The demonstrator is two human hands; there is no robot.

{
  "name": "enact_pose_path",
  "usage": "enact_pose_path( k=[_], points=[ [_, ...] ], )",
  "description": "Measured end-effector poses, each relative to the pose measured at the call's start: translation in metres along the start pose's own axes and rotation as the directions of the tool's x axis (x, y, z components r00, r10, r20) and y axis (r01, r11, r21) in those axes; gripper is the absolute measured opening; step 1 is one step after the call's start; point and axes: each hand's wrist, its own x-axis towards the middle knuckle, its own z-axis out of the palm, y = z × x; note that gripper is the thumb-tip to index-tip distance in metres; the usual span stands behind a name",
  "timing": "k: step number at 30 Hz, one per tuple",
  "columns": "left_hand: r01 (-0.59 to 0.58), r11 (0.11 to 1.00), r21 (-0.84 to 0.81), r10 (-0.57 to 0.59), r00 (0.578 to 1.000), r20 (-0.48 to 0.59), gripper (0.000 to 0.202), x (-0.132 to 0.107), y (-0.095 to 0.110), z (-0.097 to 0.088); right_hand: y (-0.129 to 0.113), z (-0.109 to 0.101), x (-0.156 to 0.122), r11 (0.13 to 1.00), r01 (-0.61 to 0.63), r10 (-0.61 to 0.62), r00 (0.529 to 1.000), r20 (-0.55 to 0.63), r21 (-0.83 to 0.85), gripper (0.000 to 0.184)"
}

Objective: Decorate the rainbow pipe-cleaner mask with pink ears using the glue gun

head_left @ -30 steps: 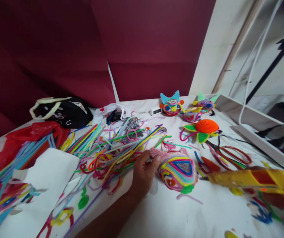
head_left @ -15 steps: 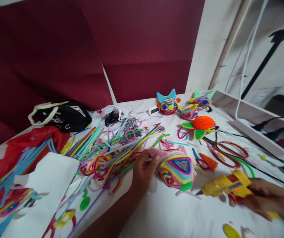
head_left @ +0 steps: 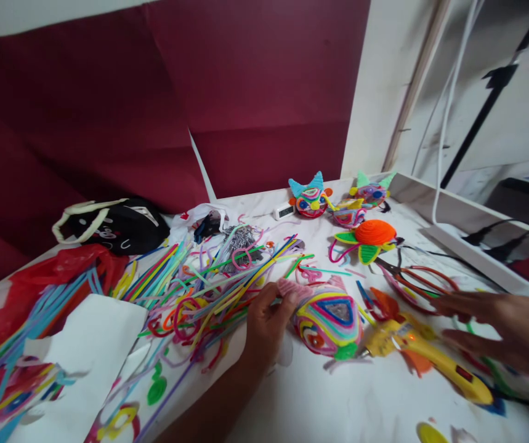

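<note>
Steadying the pink ear (head_left: 291,289) against the striped figure (head_left: 329,317) looked like the step in hand: the left hand (head_left: 268,317) pinched that ear, while the right hand's (head_left: 507,329) grip was wide, seemingly bare, beside the yellow glue gun (head_left: 460,371). The next move appeared to call for an unmoving pinch. The figure sat mid-bench (head_left: 301,409), toward the near side, green nose (head_left: 346,352) pointing near and right; its rounded body showed no clear long axis.
</note>
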Motion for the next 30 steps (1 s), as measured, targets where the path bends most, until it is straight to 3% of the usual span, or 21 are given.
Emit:
enact_pose_path(
  k=[1, 3, 4, 7, 10, 16, 30],
  points=[
    [-0.001, 1.000, 0.009, 0.001, 1.000, -0.005, 0.028, 0.000, 0.000, 0.000, -0.007, -0.010, 0.010, 0.997, 0.083, -0.083, 0.995, 0.048, -0.003, 0.030],
    [0.000, 1.000, 0.026, 0.001, 1.000, -0.020, 0.026, 0.000, -0.001, 0.000, -0.027, -0.021, 0.030, 0.991, 0.132, -0.132, 0.990, 0.042, 0.004, 0.040],
    [0.002, 1.000, 0.029, -0.001, 1.000, -0.026, 0.026, 0.000, 0.000, 0.000, -0.040, -0.023, 0.039, 0.983, 0.180, -0.182, 0.977, 0.108, 0.030, 0.045],
    [0.003, 1.000, 0.027, -0.002, 0.999, -0.038, 0.024, 0.000, 0.002, 0.001, -0.079, -0.013, 0.061, 0.955, 0.258, -0.278, 0.951, 0.135, 0.145, 0.058],
    [-0.002, 0.999, 0.040, 0.004, 0.999, -0.054, 0.025, 0.000, 0.005, 0.002, -0.102, 0.001, 0.075, 0.925, 0.305, -0.342, 0.928, 0.149, 0.224, 0.067],
    [-0.011, 0.997, 0.070, 0.013, 1.000, -0.024, 0.023, -0.002, 0.004, 0.001, -0.113, 0.007, 0.086, 0.899, 0.358, -0.408, 0.894, 0.185, 0.253, 0.056],
    [0.003, 0.990, 0.139, 0.004, 0.999, -0.048, 0.023, -0.005, 0.004, 0.000, -0.126, 0.008, 0.086, 0.903, 0.363, -0.404, 0.898, 0.171, 0.230, 0.041]
  ],
)
